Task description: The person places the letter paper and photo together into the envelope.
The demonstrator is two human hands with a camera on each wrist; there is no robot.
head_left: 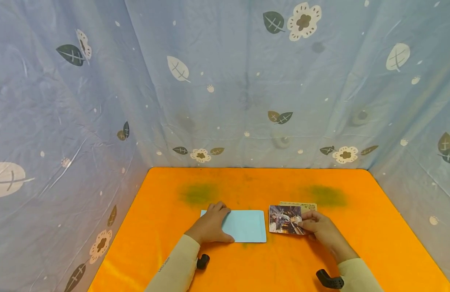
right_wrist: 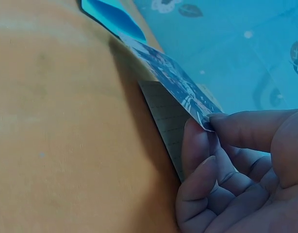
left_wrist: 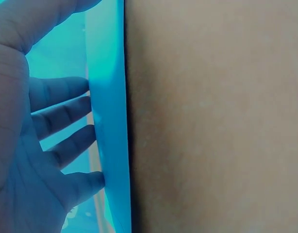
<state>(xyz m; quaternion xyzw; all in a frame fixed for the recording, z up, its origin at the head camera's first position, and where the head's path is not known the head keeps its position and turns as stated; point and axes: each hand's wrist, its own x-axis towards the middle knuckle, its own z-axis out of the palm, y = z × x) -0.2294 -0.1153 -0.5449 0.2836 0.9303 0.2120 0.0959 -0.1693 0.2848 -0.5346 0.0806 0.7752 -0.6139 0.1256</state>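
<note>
A light blue envelope [head_left: 247, 226] lies lengthwise on the orange table. My left hand [head_left: 213, 225] spans its left part, the thumb on the near edge and the fingers along the far edge. Its end toward the right gapes, and the darker inside of the envelope [right_wrist: 117, 18] shows in the right wrist view. My right hand [head_left: 321, 231] pinches the right end of a printed photo card [head_left: 285, 219] between thumb and fingers. Tilted above the table, the card has its far end close to the envelope's gaping end. Partly hidden under it lies a beige lined sheet [right_wrist: 163, 116] with a patterned border.
The orange table [head_left: 247, 267] has two greenish stains toward the back. Blue curtains [head_left: 243, 101] with leaves and flowers hang behind it and at both sides. A black curved piece [head_left: 330, 280] sits at the right wrist, and another black piece [head_left: 202, 261] at the left wrist.
</note>
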